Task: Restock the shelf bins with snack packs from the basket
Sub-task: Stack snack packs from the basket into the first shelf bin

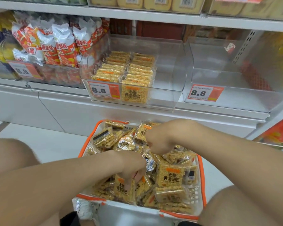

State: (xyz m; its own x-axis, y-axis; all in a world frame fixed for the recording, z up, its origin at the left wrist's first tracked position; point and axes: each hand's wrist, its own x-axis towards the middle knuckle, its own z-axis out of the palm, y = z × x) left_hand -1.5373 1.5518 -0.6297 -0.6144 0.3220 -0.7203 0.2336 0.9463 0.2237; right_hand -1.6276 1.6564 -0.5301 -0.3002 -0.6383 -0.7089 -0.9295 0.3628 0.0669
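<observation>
On pale floor before white shelf, basket, left grip pinching snack pack, right grip unclear.

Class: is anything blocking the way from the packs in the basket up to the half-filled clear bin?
Nothing visible does: the bin looks open on top, its right part bare, up beyond the basket.

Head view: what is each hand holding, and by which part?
Left hand pinches a snack pack by its top edge. Right hand is curled down into the basket; its hold cannot be told.
</observation>
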